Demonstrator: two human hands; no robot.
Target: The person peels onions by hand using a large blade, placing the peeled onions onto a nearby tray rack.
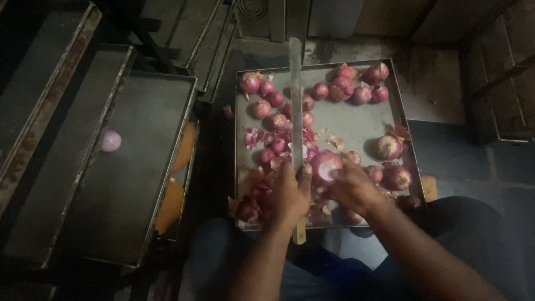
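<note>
A square metal tray [346,127] rests on my lap, holding several red onions [341,87] and loose skins [253,137]. My left hand [288,196] is closed around the handle of a long knife [295,100]; its blade points away from me across the tray. My right hand [355,189] holds a partly peeled onion [325,165] against the blade, just right of my left hand. More unpeeled onions [388,147] lie at the tray's right side.
To my left stands a larger dark metal tray [131,184] with one peeled onion [110,141] on it. Orange shapes [179,161] show under its right edge. Metal rails and dark floor lie beyond.
</note>
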